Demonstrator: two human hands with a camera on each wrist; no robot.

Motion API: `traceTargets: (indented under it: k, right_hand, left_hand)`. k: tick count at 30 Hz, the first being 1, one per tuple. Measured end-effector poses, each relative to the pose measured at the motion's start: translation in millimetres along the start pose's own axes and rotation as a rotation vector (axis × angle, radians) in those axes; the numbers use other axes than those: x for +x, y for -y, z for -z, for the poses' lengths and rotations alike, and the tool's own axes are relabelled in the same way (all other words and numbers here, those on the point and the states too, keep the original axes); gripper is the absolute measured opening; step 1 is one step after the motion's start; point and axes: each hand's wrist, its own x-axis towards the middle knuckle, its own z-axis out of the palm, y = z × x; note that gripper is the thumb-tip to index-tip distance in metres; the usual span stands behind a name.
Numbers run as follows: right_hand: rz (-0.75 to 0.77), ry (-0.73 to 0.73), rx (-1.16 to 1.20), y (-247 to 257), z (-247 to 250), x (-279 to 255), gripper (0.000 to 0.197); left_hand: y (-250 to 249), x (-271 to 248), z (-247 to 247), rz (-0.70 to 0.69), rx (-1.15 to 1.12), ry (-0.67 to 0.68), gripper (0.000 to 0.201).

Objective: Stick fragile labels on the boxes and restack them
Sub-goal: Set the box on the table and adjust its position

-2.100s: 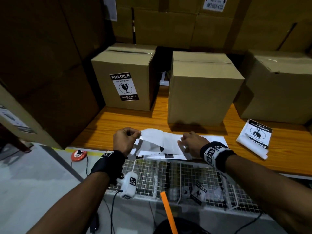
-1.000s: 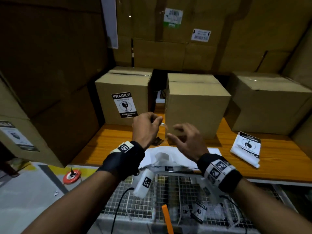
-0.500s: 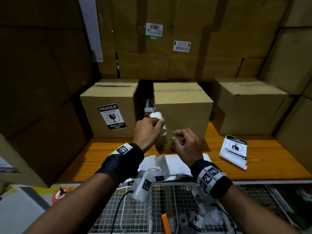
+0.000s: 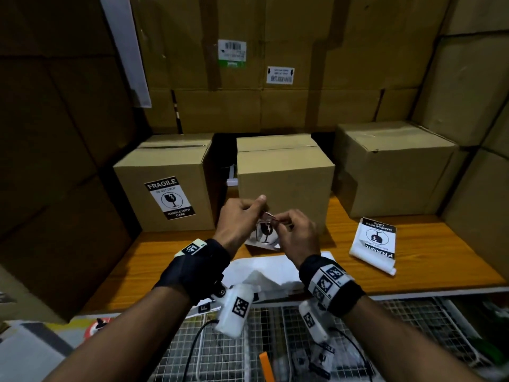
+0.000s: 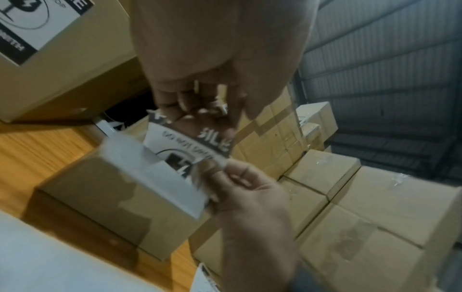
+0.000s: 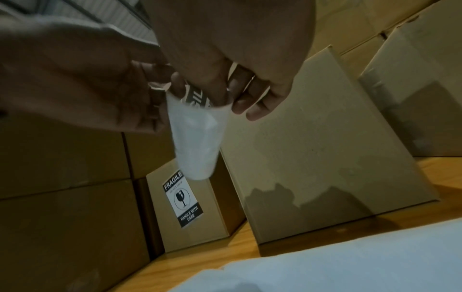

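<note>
L hand (image 4: pixel 239 222) and R hand (image 4: pixel 296 235) raised together above the orange wooden bench (image 4: pixel 429 252), fingertips nearly meeting, both pinching one black-and-white fragile label w/ broken-glass symbol (image 4: pixel 264 232). L wrist view: L thumb and fingers grip the top black band of the label (image 5: pixel 197 146); R thumb and forefinger pinch the edge of the white backing sheet (image 5: pixel 160 177), which curls away from the printed face, i.e. label partly separated from backing. R wrist view: backing hangs down below the fingers as a pale curved flap (image 6: pixel 197 138); remaining R fingers loosely spread, touching nothing. Directly behind the hands, plain brown cardboard box, no label on its near face (image 4: pixel 285 177). Beyond and left of L hand, second brown cardboard box w/ fragile label already stuck on its front (image 4: pixel 170 198). Right of R hand and further back, third brown cardboard box, unlabelled on visible faces (image 4: pixel 391 166). On bench right of R hand, small stack of spare fragile labels, lying flat, print upside-down to the viewer (image 4: pixel 376 244). Under the wrists, loose white paper sheets (image 4: pixel 261 274) at bench edge. Below forearms, white wire-mesh basket (image 4: pixel 413 321), some label scraps inside. Walls of stacked cartons behind and both sides.
</note>
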Motion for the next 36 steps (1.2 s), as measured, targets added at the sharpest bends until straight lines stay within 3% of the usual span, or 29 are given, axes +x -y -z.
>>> traceTargets:
  k: [3, 6, 9, 12, 15, 26, 30, 36]
  right_hand:
    - [-0.095, 0.004, 0.048, -5.4, 1.7, 3.3, 0.01]
    - [-0.315, 0.042, 0.179, -22.9, 9.1, 5.6, 0.003]
    - [-0.365, 0.065, 0.257, -39.5, 20.5, 24.3, 0.005]
    - [-0.39, 0.056, 0.231, -48.3, 26.2, 57.0, 0.008]
    - [-0.431, -0.006, 0.208, -52.0, 21.9, 80.4, 0.009]
    - [-0.484, -0.107, 0.243, -71.4, -13.0, 85.7, 0.015]
    - [-0.474, -0.126, 0.252, -74.2, -15.2, 88.0, 0.012]
    - [-0.458, -0.126, 0.229, -77.5, -17.2, 88.3, 0.016]
  left_hand:
    - [-8.1, -4.0, -0.7, -0.134, -0.21, -0.061, 0.021]
    - [-18.8, 10.4, 7.2, -0.265, -0.309, -0.114, 0.023]
    - [-15.5, 37.3, 14.3, -0.428, 0.236, -0.144, 0.031]
    - [-11.2, 64.8, 11.6, -0.531, 0.861, -0.016, 0.072]
    - [-9.9, 90.3, 3.3, -0.55, 1.111, 0.089, 0.097]
    - [-2.5, 136.0, -37.1, -0.58, 1.18, 0.032, 0.07]
    - [4.6, 138.8, -42.8, -0.579, 1.223, -0.019, 0.068]
    - [5.8, 140.6, -31.2, -0.604, 1.243, 0.049, 0.068]
